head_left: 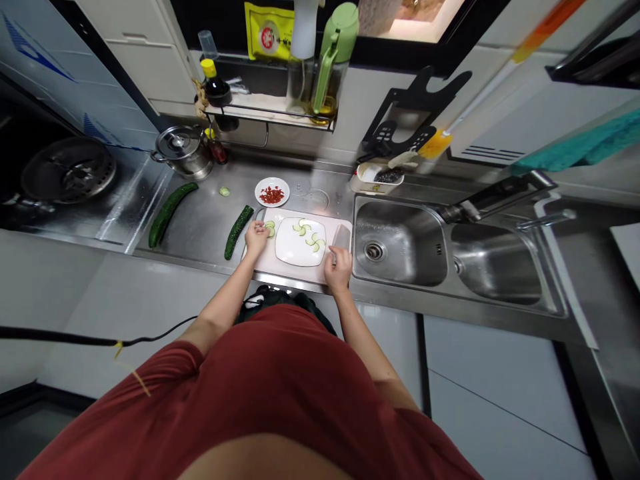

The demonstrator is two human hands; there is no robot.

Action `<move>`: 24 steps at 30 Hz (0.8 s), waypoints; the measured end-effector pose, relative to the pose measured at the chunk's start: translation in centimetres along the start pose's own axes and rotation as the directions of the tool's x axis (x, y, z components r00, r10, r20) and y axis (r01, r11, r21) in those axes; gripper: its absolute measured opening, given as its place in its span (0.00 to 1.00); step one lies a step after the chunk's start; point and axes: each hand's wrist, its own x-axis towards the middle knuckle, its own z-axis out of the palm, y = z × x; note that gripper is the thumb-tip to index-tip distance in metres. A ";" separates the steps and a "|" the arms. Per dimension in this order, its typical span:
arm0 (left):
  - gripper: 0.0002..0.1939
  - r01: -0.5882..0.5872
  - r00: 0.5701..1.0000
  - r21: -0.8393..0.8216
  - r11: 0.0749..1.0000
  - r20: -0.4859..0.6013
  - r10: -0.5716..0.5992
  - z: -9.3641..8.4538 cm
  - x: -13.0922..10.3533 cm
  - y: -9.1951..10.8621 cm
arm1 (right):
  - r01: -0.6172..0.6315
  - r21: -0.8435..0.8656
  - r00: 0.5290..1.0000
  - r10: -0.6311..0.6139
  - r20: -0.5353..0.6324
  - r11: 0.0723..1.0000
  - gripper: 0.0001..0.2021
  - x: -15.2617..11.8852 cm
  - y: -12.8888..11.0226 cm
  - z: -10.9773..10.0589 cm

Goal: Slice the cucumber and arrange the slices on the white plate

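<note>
A white plate (pixel 300 257) sits on the pale cutting board (pixel 265 265), with cucumber slices (pixel 316 241) set out on it in two curved clusters. Left of the plate, my left hand (pixel 257 239) has its fingers bunched against a small group of cucumber slices (pixel 271 229); whether one is pinched cannot be made out. My right hand (pixel 339 268) is at the plate's right edge, fingers curled together, and what they hold is hidden. Just beyond it lies a knife (pixel 342 236), its broad blade flat on the board.
A cut cucumber (pixel 239 232) and a whole cucumber (pixel 170 215) lie to the left, near a cucumber end (pixel 225 191). Behind the board stands a dish of red pieces (pixel 273 183). A steel pot (pixel 183 152) is back left; a double sink (pixel 400 243) adjoins the board's right.
</note>
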 end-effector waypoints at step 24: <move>0.24 -0.130 0.853 -0.400 0.907 0.420 0.308 -1.3 -7.0 17.2 | -0.035 0.503 0.969 -0.094 0.229 0.864 0.09 11.5 -10.8 -3.7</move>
